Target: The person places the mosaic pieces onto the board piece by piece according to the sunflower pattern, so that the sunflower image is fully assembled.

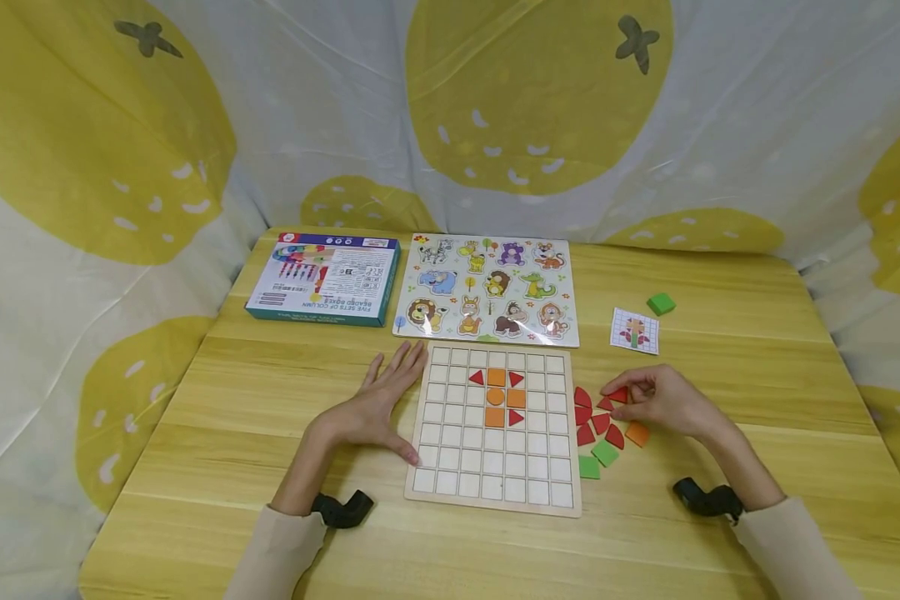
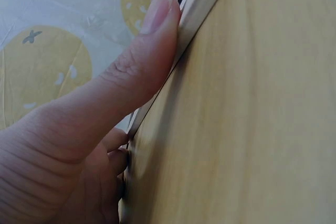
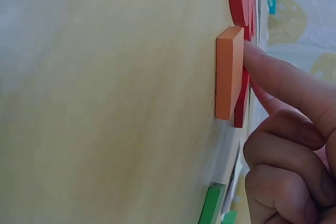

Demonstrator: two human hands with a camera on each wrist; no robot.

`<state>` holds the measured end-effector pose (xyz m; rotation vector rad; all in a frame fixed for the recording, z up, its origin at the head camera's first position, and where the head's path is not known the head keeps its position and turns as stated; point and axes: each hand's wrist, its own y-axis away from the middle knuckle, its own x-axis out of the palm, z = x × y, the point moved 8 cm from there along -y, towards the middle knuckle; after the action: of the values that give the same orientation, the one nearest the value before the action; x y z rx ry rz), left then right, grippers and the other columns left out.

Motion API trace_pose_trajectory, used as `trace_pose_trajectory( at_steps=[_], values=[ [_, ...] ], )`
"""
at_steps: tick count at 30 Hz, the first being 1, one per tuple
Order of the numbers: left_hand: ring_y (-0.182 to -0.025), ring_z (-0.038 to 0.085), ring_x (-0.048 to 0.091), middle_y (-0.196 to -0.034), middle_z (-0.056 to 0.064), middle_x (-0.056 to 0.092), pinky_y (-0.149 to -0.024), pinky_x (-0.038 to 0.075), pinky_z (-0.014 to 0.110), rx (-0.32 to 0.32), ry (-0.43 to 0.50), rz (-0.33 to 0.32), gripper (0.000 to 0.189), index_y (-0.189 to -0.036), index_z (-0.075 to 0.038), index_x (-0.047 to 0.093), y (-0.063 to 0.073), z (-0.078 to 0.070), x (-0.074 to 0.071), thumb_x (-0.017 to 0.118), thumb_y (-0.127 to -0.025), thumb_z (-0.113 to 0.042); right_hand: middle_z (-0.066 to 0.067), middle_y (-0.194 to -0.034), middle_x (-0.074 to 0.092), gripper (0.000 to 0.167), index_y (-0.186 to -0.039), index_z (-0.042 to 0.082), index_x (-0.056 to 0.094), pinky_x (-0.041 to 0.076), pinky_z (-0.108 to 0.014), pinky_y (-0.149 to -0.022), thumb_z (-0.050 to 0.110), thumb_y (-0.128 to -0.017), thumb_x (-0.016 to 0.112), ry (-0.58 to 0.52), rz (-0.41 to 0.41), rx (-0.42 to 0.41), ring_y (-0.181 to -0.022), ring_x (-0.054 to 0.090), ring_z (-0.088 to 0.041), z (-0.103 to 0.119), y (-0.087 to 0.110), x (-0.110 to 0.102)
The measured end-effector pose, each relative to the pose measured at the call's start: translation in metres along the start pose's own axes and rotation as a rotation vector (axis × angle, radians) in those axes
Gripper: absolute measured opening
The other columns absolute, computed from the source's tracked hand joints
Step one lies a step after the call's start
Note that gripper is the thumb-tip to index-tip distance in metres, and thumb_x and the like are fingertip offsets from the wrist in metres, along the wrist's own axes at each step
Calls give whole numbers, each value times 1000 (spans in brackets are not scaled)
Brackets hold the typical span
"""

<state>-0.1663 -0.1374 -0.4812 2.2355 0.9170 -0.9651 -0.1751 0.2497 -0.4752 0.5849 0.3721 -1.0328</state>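
Observation:
My left hand lies spread at the left edge of the wooden grid board, thumb and fingertips touching its rim. On the board sit several orange squares, an orange circle and red triangles. Just right of it, my right hand pinches a red triangle between thumb and index finger, low over the table; its outline is partly hidden. Around those fingertips lie loose red quarter-round and triangle pieces, an orange piece and green squares. The right wrist view shows the orange piece close to the thumb.
Behind the board lies an animal puzzle, with a boxed bead set to its left. At the right are a small pattern card and a green block. A patterned curtain hangs behind the table.

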Motion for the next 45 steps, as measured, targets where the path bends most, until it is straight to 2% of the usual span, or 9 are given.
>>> trace_pose_trajectory(
  at_steps=[8, 13, 17, 21, 27, 33, 38, 42, 45],
  values=[
    [-162, 33, -15, -176, 9, -12, -128, -14, 63, -5, 1, 3, 155, -167, -11, -3, -1, 1, 0, 97, -58, -57, 2, -65, 38, 23, -107, 6, 78, 28, -24, -51, 9, -85, 84, 22, -6, -8, -60, 36, -7, -1, 0, -1],
    [-162, 32, -15, -176, 9, -11, -128, -14, 62, -9, 1, 4, 155, -167, -11, -2, -1, 1, 0, 97, -58, -58, 5, -65, 38, 21, -107, 10, 79, 29, -23, -52, 13, -87, 83, 75, -60, -7, -61, 35, -6, 0, -2, -3],
    [-162, 33, -14, -176, 9, -12, -128, -14, 62, -9, -3, 5, 155, -167, -10, -2, 0, 1, 1, 97, -58, -58, 5, -63, 33, 25, -109, 7, 78, 27, -23, -50, 19, -88, 84, 33, -118, 4, -57, 31, -6, 12, -2, -1],
    [-162, 33, -14, -176, 9, -12, -128, -13, 63, -3, 1, 6, 154, -167, -10, -3, 0, 0, 0, 97, -59, -57, 4, -59, 29, 29, -110, 7, 79, 25, -25, -48, 22, -86, 86, -57, -126, 43, -53, 28, -8, 36, -7, 19],
    [-162, 33, -14, -176, 9, -12, -128, -14, 63, -8, 4, 9, 154, -167, -10, -2, 1, 0, 0, 97, -59, -56, 4, -56, 26, 27, -107, 11, 80, 22, -25, -48, 20, -83, 88, -175, -76, 60, -52, 23, -12, 75, -22, 75],
    [-162, 32, -15, -176, 8, -12, -128, -14, 62, -17, 5, 16, 153, -167, -11, -2, 0, -1, 0, 97, -60, -56, 4, -54, 31, 21, -97, 11, 81, 22, -22, -50, 15, -79, 90, -173, -57, 48, -52, 28, -12, 99, -39, 115],
    [-162, 32, -15, -176, 8, -12, -128, -14, 61, -24, 9, 13, 153, -167, -10, -1, -1, -1, 0, 98, -59, -55, 3, -57, 42, 17, -91, 12, 81, 25, -22, -51, 12, -77, 91, -121, -50, 38, -55, 36, -13, 108, -48, 127],
    [-162, 32, -15, -176, 7, -12, -128, -14, 61, -24, 7, 14, 153, -167, -11, -2, -1, 0, 1, 97, -59, -55, 2, -61, 48, 17, -89, 14, 80, 27, -23, -53, 14, -76, 92, -69, -52, 56, -59, 40, -13, 109, -49, 126],
    [-162, 32, -15, -176, 7, -12, -128, -14, 61, -24, 5, 15, 154, -167, -11, -2, -1, 0, 1, 97, -59, -56, 2, -60, 47, 19, -89, 15, 80, 26, -24, -53, 14, -76, 92, -45, -55, 62, -59, 39, -13, 110, -49, 123]
  ],
)
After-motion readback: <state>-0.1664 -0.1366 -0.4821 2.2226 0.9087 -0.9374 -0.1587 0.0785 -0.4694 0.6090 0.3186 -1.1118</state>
